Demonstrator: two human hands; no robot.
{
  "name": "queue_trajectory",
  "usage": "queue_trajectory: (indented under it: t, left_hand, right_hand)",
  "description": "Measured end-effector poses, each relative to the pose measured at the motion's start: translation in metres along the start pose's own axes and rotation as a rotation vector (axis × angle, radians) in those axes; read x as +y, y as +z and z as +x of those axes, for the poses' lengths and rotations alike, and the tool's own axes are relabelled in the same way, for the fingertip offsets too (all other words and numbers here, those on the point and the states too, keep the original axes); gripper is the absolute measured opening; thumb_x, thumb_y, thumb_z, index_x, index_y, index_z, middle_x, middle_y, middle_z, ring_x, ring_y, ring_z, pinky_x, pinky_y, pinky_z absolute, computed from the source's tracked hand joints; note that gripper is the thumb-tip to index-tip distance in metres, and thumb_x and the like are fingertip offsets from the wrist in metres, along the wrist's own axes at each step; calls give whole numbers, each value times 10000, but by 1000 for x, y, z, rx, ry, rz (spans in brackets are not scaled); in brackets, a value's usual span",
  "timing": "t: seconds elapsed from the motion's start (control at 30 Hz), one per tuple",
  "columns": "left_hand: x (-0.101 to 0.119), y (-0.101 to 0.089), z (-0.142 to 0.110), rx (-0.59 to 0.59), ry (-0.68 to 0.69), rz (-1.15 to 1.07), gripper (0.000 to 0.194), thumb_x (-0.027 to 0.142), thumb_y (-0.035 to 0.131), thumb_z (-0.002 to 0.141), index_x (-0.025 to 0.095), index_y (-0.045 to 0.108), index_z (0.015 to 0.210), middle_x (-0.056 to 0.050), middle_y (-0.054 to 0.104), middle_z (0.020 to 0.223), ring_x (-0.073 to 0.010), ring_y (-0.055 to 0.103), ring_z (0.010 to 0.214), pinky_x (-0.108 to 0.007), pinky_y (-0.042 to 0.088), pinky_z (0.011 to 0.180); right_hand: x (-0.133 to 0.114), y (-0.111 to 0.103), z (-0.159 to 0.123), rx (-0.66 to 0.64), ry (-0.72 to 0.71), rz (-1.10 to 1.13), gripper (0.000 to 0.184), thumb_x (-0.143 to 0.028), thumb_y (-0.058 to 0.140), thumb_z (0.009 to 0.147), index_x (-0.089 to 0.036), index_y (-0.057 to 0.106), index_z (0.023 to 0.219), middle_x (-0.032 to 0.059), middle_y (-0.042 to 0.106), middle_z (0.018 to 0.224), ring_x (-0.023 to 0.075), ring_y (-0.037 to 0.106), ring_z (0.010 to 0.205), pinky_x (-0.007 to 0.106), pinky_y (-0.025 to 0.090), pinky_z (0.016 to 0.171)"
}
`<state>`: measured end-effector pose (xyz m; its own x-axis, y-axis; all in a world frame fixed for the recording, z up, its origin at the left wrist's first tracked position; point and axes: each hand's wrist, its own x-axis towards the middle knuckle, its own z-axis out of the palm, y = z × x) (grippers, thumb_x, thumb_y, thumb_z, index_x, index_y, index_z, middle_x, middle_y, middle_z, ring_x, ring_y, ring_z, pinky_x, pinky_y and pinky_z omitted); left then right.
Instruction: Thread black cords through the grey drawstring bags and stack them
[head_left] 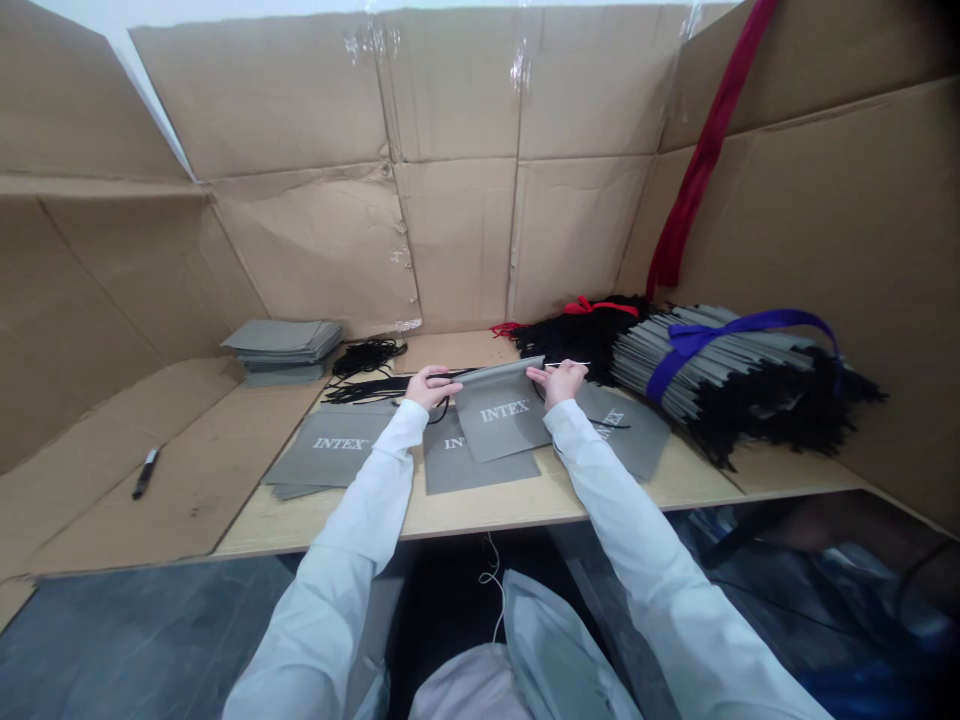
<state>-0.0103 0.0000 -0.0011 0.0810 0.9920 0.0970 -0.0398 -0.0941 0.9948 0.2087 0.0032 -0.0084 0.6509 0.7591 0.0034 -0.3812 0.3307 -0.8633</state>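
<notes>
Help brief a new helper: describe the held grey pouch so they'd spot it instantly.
On the pale wooden bench, flat grey fabric pouches printed INTEX lie spread out. The one meant sits in the middle, gripped along its top edge by the left hand and right hand, the only one raised.

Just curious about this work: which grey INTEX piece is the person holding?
The topmost grey INTEX piece, held up by its top edge in the left hand and right hand; the others, like the far-left one, lie flat.
</notes>
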Motion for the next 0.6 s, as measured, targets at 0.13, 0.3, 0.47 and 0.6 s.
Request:
queue_trajectory:
  t: [0.13,0.3,0.47,0.6]
  left_hand:
    - [1,-2,0,-53,-16,35,591,208,760,254,124,530,793,-13,582,605,-109,544,536,-262,449,565]
    - [6,-3,4,-43,-71,-106,445,448,659,466,133,553,761,-19,568,584,-98,535,520,-225,421,520]
    - [4,-6,8,-131,-144,-89,390,481,605,519,129,600,687,7,491,477,-58,430,383,-189,337,393]
    - [-4,-6,9,-124,-1,122,354,284,721,382,132,614,684,8,533,511,-102,505,506,-232,414,544]
  right_hand:
    - [-1,0,0,-5,-7,9,38,-230,200,824,-231,188,788,-63,372,690,63,550,421,286,519,480]
    - [-2,0,-1,-2,8,9,41,-215,193,822,-230,187,783,-61,371,689,64,546,411,283,514,463]
    - [0,0,-1,-20,19,13,63,-255,250,814,-230,199,787,-62,375,684,66,547,418,272,510,459]
    - [2,0,0,-18,28,2,34,-221,209,822,-226,199,790,-59,377,681,71,550,419,281,514,471]
